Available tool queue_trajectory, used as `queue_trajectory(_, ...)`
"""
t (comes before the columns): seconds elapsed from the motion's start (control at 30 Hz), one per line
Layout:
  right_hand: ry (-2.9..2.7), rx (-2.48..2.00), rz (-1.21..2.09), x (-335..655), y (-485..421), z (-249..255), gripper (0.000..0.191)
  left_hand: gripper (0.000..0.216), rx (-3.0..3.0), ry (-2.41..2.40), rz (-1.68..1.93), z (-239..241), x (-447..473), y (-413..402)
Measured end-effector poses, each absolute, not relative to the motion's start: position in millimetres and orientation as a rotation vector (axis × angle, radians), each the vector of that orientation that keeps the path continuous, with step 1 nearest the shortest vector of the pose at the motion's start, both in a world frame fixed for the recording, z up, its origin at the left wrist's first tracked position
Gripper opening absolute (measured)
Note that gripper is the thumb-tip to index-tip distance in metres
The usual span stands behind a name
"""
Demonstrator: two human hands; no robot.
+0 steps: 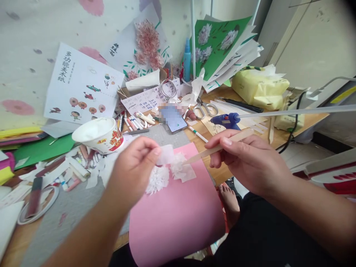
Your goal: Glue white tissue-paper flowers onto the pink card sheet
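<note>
Between the thumb and fingers of my left hand (pixel 136 168) is a small piece of white tissue paper (pixel 166 154). My right hand (pixel 247 159) grips a flat wooden craft stick (pixel 207 151). The stick's tip meets a crumpled white tissue paper flower (pixel 182 167) over a sheet of pink paper (pixel 178 222); whether the flower is stuck to the tip or to the sheet, I cannot tell. A fuller white paper flower (pixel 157 180) lies on the pink sheet, partly behind my left hand.
Beyond my right hand lies a blue hot glue gun (pixel 226 121) with a long glue stick. Scissors (pixel 205 109), a phone (pixel 172 118) and markers (pixel 136 122) lie behind the sheet. A paper bowl (pixel 97 135) stands left, near a tape roll (pixel 51 205).
</note>
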State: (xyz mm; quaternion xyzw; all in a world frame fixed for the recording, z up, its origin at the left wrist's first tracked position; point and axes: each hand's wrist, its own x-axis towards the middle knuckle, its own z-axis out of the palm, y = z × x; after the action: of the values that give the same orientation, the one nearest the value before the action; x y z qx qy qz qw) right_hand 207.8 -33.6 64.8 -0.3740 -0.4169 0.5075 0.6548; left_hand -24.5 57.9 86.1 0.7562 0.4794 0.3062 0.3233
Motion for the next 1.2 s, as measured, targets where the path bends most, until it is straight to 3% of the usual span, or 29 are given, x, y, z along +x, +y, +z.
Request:
queue_trajectory(0.47,-1.094,-0.839,0.898,210,-38,70,0.027,0.020,1.808,1.088,0.723,76,-2,53)
queue_trajectory(0.6,-1.004,-0.866,0.851,217,-37,75,0.019,0.029,1.934,1.157,0.438,70,-6,51)
queue_trajectory(0.9,-1.500,-1.100,0.811,213,-34,69,0.040,0.027,2.244,1.344,0.252,47,7,55)
queue_trajectory(1.2,-1.703,-1.211,0.822,200,-28,50,0.026,0.029,2.315,1.322,0.225,43,3,62)
